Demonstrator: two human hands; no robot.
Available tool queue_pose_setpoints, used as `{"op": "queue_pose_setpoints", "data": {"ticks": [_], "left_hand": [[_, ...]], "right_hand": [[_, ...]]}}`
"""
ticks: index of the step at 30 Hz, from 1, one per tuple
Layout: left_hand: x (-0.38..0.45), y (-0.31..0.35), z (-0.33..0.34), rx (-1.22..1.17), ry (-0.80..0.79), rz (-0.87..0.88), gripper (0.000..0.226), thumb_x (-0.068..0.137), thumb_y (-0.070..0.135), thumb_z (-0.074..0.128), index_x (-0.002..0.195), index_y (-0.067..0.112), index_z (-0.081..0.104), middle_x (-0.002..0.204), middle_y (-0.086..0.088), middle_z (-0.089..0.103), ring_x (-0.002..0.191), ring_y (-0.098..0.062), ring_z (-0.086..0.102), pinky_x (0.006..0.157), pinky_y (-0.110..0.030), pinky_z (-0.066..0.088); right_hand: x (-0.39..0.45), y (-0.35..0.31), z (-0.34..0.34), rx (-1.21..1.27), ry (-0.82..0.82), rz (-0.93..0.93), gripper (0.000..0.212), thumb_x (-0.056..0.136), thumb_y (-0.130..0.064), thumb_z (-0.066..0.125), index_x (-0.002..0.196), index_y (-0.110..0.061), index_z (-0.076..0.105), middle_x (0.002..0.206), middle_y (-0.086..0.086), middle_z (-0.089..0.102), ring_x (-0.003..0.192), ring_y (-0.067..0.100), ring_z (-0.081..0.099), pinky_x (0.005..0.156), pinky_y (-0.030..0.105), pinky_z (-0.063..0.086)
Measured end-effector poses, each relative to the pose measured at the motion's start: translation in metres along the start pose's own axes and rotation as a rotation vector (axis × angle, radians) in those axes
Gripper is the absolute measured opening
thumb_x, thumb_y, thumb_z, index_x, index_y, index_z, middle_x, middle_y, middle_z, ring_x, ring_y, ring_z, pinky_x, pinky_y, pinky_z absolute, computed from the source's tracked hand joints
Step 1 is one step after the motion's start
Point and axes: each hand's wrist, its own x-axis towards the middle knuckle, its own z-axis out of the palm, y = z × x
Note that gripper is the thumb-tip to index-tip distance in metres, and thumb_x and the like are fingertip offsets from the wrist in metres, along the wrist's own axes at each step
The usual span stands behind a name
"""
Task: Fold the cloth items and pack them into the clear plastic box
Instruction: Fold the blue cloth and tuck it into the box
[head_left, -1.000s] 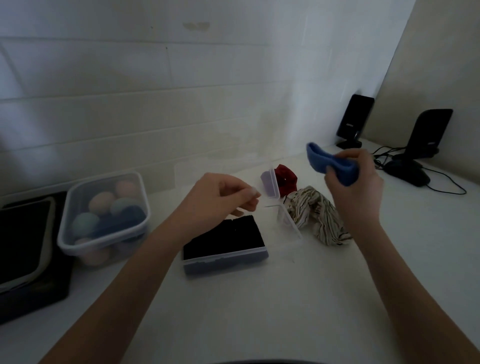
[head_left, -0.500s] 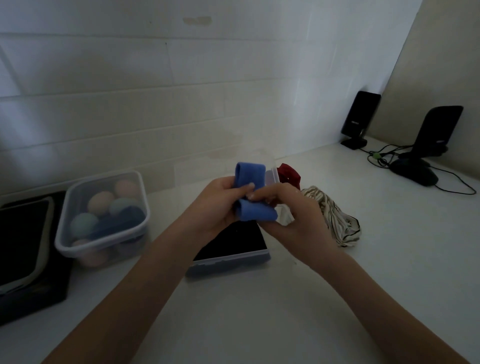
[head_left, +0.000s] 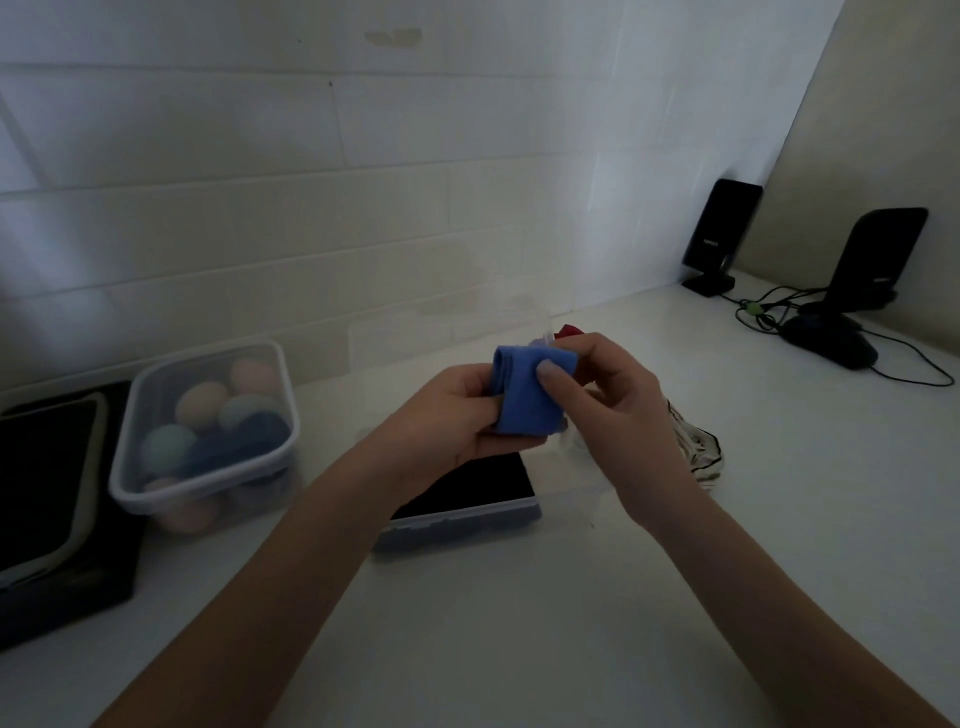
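A blue cloth, folded into a thick soft band with a rolled upper left edge, is held up above the clear box near the middle of the tabletop; the left hand grips its left side, fingers curled round it; the right hand pinches its right side, thumb across the front; a striped cloth lies just right of the box; a red cloth peeks out behind the hands.

Both bare forearms reaching forward and converging at mid-frame, hands raised above the bench, left hand with fingers curled round the blue cloth from the left, right hand pinching its right edge, thumb pressed on top
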Motion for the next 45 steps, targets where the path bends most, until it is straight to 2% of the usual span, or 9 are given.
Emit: {"op": "queue_pose_setpoints", "data": {"ticks": [6,11,14,18,22,25,28,36,45], "left_hand": [[-0.006,0.003,0.000,0.089,-0.106,-0.056,0.026,0.094,0.003,0.042,0.111,0.016,0.058,0.108,-0.007,0.068,0.097,-0.019,0.070,0.081,-0.026,0.058],[-0.003,0.003,-0.002,0.111,0.005,-0.060,0.033,0.097,0.025,0.040,0.124,0.009,0.051,0.120,-0.017,0.064,0.103,-0.026,0.067,0.091,-0.037,0.055],[-0.003,0.003,-0.001,0.290,0.057,0.041,0.042,0.091,0.034,0.049,0.121,0.005,0.054,0.115,-0.013,0.066,0.102,-0.023,0.067,0.092,-0.038,0.054],[-0.004,-0.001,0.003,0.548,0.217,0.224,0.022,0.088,0.021,0.058,0.101,0.004,0.065,0.092,-0.013,0.074,0.081,-0.018,0.072,0.077,-0.030,0.060],[-0.011,0.003,-0.004,0.948,0.326,0.349,0.018,0.090,0.024,0.055,0.096,0.014,0.069,0.084,0.000,0.068,0.063,-0.005,0.061,0.068,-0.021,0.053],[-0.020,0.008,-0.013,1.227,0.290,0.256,0.021,0.086,0.038,0.058,0.098,0.024,0.069,0.089,0.006,0.065,0.066,-0.008,0.056,0.072,-0.026,0.048],[-0.026,0.005,-0.018,1.377,0.196,0.162,0.024,0.084,0.042,0.060,0.105,0.031,0.065,0.100,0.007,0.066,0.082,-0.012,0.056,0.077,-0.030,0.048],[-0.022,-0.007,-0.018,1.374,0.000,0.121,0.040,0.080,0.033,0.067,0.119,0.031,0.060,0.116,0.002,0.062,0.103,-0.015,0.056,0.088,-0.031,0.047],[-0.018,-0.014,-0.020,1.327,-0.049,0.145,0.039,0.083,0.028,0.063,0.122,0.031,0.059,0.111,0.000,0.064,0.083,-0.007,0.049,0.075,-0.021,0.041]], "right_hand": [[0.001,-0.003,-0.004,0.071,-0.039,0.101,0.010,0.084,-0.007,0.064,0.092,-0.013,0.064,0.079,-0.010,0.072,0.077,0.003,0.069,0.066,0.020,0.056],[0.004,-0.004,-0.011,0.044,0.040,0.101,0.017,0.081,-0.006,0.068,0.091,-0.016,0.058,0.094,0.022,0.071,0.088,0.032,0.070,0.079,0.045,0.057],[0.006,-0.003,-0.015,0.027,0.031,0.081,0.014,0.083,-0.004,0.065,0.090,-0.014,0.058,0.088,0.020,0.072,0.078,0.025,0.072,0.072,0.037,0.060],[0.007,-0.001,-0.013,-0.032,0.041,0.066,0.013,0.084,-0.004,0.064,0.088,-0.014,0.057,0.079,0.015,0.072,0.070,0.013,0.071,0.065,0.025,0.058],[0.011,0.002,-0.021,-0.410,0.076,0.098,0.015,0.087,-0.023,0.062,0.093,-0.021,0.048,0.072,-0.015,0.067,0.076,0.002,0.066,0.070,0.025,0.052],[0.012,0.000,-0.027,-0.727,-0.077,0.077,0.016,0.087,-0.033,0.061,0.091,-0.023,0.050,0.079,-0.012,0.068,0.084,0.014,0.066,0.087,0.044,0.046],[0.007,0.003,-0.027,-0.949,-0.248,0.075,0.015,0.089,-0.039,0.055,0.088,-0.028,0.044,0.086,-0.011,0.068,0.090,0.015,0.059,0.087,0.035,0.032],[0.002,0.009,-0.010,-1.219,-0.401,0.068,0.017,0.094,-0.039,0.042,0.093,-0.022,0.037,0.096,0.001,0.066,0.096,0.026,0.056,0.092,0.042,0.030],[0.011,-0.003,-0.002,-1.464,-0.596,-0.031,0.019,0.093,-0.034,0.049,0.083,-0.023,0.038,0.074,-0.002,0.051,0.076,0.025,0.055,0.091,0.042,0.029]]}}
